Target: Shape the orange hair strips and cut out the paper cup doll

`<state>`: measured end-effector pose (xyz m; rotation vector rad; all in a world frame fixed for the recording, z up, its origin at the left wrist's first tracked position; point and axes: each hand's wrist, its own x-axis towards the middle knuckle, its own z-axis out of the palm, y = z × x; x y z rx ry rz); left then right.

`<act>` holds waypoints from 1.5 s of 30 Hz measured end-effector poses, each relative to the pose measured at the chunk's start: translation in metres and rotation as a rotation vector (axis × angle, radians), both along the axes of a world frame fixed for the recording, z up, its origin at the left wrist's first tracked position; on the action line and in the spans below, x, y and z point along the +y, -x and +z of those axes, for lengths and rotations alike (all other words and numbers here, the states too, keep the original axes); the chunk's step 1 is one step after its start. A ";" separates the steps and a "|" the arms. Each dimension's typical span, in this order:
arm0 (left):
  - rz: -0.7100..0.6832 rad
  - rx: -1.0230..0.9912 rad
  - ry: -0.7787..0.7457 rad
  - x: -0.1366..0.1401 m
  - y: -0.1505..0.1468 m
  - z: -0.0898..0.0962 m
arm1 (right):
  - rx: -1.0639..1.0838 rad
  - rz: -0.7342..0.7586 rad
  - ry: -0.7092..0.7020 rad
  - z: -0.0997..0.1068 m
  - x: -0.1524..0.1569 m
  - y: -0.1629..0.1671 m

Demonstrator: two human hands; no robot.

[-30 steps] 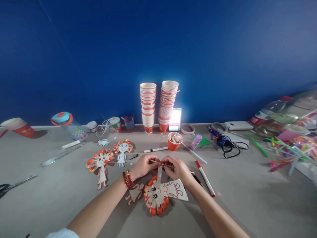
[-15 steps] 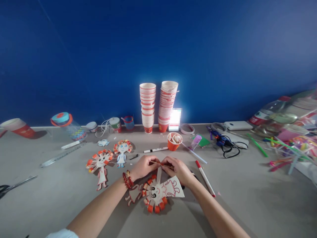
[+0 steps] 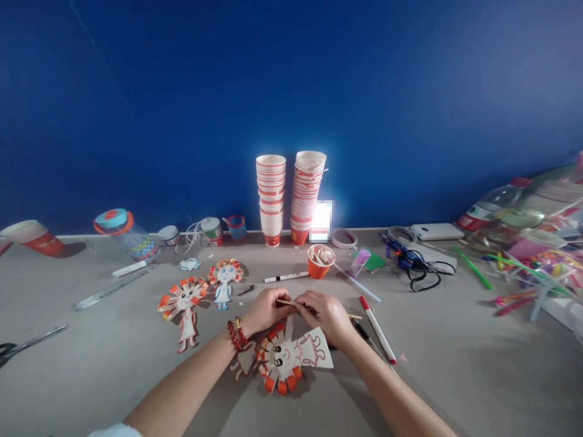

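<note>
My left hand [image 3: 268,309], with red bead bracelets at the wrist, is closed, its fingertips pinching a thin wooden stick [image 3: 286,302]. Opposite it, my right hand [image 3: 325,312] is closed on the same stick, and a pale stick end shows beyond that hand. Below my fingers is a paper doll [image 3: 282,357] with a drawn face and curled orange strips around the head. One pale strip of it runs up toward my fingertips, where its end is hidden. A white paper piece with a dress and legs drawn in red [image 3: 314,348] extends from the head's right side.
Two paper dolls [image 3: 187,321] [image 3: 223,290] lie at left. Behind my hands stand an orange cup of paper scraps [image 3: 321,262] and two tall cup stacks [image 3: 272,206] [image 3: 306,200]. A red marker [image 3: 378,331] lies right, a glue gun [image 3: 407,260] farther back, scissors [image 3: 34,345] far left.
The paper doll has shifted slightly left and down. Its upright strip shows less between my hands. My right fingers have rolled over the stick, and a stick end now shows right of that hand.
</note>
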<state>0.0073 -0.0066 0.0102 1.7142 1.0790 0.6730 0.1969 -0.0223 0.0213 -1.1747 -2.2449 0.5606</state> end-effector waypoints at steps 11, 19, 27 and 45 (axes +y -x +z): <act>0.002 0.021 0.003 0.003 -0.002 -0.007 | 0.114 -0.068 0.041 -0.009 0.002 0.002; 0.002 0.010 -0.003 0.001 -0.005 -0.010 | 0.072 -0.094 0.088 -0.010 0.003 0.004; -0.004 0.041 -0.036 0.000 -0.005 -0.013 | 0.025 -0.075 0.169 -0.012 0.003 0.005; -0.038 0.027 -0.063 0.002 -0.005 -0.010 | 0.048 -0.082 0.184 -0.004 0.004 0.000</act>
